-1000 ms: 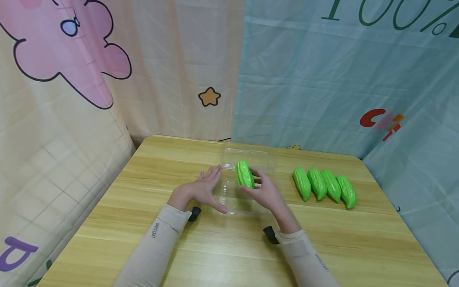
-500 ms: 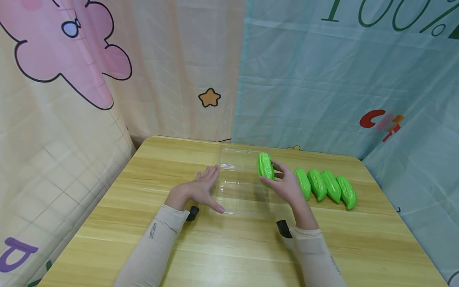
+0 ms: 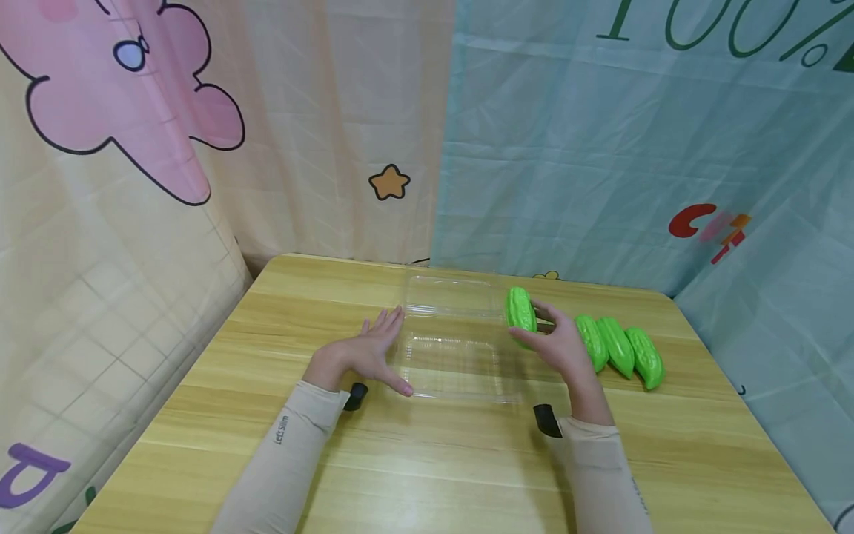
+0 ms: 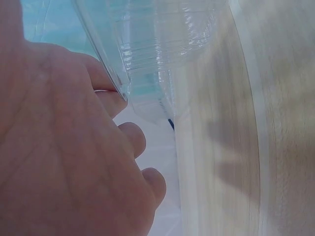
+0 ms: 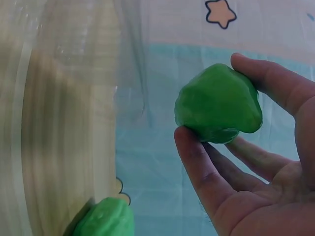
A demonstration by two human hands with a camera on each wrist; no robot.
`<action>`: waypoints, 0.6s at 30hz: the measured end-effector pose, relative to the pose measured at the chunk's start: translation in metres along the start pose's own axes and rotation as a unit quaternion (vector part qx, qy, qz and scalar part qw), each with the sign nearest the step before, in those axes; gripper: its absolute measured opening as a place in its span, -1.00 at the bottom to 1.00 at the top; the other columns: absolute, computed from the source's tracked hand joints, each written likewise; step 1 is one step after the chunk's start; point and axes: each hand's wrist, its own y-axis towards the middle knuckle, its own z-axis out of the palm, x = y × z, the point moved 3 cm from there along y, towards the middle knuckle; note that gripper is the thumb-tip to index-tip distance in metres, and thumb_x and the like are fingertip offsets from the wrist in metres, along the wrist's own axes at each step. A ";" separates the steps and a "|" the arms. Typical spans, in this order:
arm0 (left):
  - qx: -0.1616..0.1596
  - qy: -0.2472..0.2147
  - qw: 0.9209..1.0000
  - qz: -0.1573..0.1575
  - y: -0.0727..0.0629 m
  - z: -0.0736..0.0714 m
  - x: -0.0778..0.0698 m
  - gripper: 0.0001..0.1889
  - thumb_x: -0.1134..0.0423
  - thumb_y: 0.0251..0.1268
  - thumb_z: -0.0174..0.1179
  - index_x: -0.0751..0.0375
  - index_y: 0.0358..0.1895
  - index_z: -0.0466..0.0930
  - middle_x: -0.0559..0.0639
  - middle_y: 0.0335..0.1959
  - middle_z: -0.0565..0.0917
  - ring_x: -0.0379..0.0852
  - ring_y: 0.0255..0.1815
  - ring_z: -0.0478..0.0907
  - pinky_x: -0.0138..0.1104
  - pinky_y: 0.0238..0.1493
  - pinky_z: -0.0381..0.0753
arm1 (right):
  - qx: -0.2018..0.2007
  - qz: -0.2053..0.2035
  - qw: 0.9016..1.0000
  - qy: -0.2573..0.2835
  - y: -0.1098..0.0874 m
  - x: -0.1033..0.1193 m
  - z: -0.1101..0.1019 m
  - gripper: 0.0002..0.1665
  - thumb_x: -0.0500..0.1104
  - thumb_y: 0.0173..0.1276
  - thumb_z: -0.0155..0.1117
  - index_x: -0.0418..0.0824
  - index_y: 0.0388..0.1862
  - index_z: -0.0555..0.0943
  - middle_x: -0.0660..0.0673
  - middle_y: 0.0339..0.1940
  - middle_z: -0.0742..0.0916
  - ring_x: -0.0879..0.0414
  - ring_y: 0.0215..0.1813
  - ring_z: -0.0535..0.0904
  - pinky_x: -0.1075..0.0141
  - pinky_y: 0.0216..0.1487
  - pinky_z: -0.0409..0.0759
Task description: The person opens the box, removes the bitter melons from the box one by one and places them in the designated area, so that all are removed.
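Note:
My right hand pinches a bright green bitter melon between thumb and fingers, just beyond the right side of a clear plastic clamshell box. In the right wrist view the melon is seen end-on, up off the table. My left hand is spread at the box's left side, its fingers extended against the edge. Up close in the left wrist view, fingertips touch the clear rim. The box lies with its lid folded back, and I see nothing inside it.
Three more bitter melons lie side by side on the wooden table, right of my right hand. Another melon's place is hidden behind that hand. Printed curtains hang behind the table's far edge.
My right hand has carried the bitter melon rightward, from over the box to beyond its right side. The left hand and box have slid slightly left.

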 end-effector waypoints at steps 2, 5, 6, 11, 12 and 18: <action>-0.001 0.002 1.000 0.000 0.000 0.000 0.000 0.58 -0.42 -0.18 0.49 0.28 0.59 -0.54 0.14 0.60 -0.55 0.08 0.56 -0.69 0.13 0.49 -0.55 | -0.004 0.006 1.000 -0.009 0.001 -0.005 -0.003 0.04 0.09 0.29 0.49 -0.17 0.61 0.20 -0.33 0.49 0.39 -0.28 0.40 0.38 -0.10 0.20 0.54; -0.003 0.005 1.000 0.000 0.001 0.000 0.000 0.58 -0.42 -0.19 0.49 0.29 0.59 -0.53 0.16 0.61 -0.54 0.14 0.57 -0.66 0.13 0.49 -0.54 | -0.012 0.013 1.000 -0.024 0.003 -0.010 -0.006 0.04 0.10 0.28 0.49 -0.19 0.60 0.21 -0.34 0.48 0.40 -0.30 0.39 0.38 -0.11 0.22 0.52; -0.004 0.005 1.000 0.001 0.001 0.000 0.000 0.58 -0.42 -0.19 0.49 0.29 0.59 -0.53 0.16 0.61 -0.54 0.15 0.58 -0.65 0.14 0.49 -0.54 | -0.013 0.013 0.999 -0.032 0.003 -0.011 -0.007 0.04 0.10 0.28 0.49 -0.21 0.60 0.21 -0.35 0.48 0.40 -0.30 0.38 0.39 -0.11 0.23 0.51; -0.005 0.004 1.000 0.000 0.001 0.000 0.000 0.58 -0.42 -0.19 0.49 0.29 0.59 -0.53 0.18 0.61 -0.52 0.17 0.58 -0.64 0.14 0.49 -0.53 | -0.020 0.011 0.998 -0.050 0.004 -0.015 -0.010 0.02 0.04 0.30 0.49 -0.28 0.58 0.22 -0.39 0.46 0.41 -0.31 0.35 0.42 -0.11 0.25 0.49; -0.005 0.005 1.000 0.001 0.001 0.000 0.000 0.58 -0.42 -0.19 0.49 0.30 0.59 -0.53 0.20 0.61 -0.52 0.17 0.58 -0.63 0.15 0.49 -0.53 | -0.020 0.012 0.998 -0.051 0.004 -0.015 -0.010 0.01 0.02 0.30 0.49 -0.29 0.58 0.22 -0.40 0.46 0.41 -0.32 0.35 0.42 -0.11 0.25 0.49; -0.004 0.006 1.000 0.000 0.001 0.000 -0.001 0.58 -0.43 -0.18 0.49 0.30 0.59 -0.53 0.19 0.61 -0.52 0.16 0.58 -0.64 0.14 0.49 -0.54 | -0.026 0.018 0.997 -0.064 0.003 -0.019 -0.011 -0.02 -0.06 0.31 0.48 -0.34 0.56 0.22 -0.44 0.45 0.40 -0.35 0.35 0.41 -0.13 0.26 0.48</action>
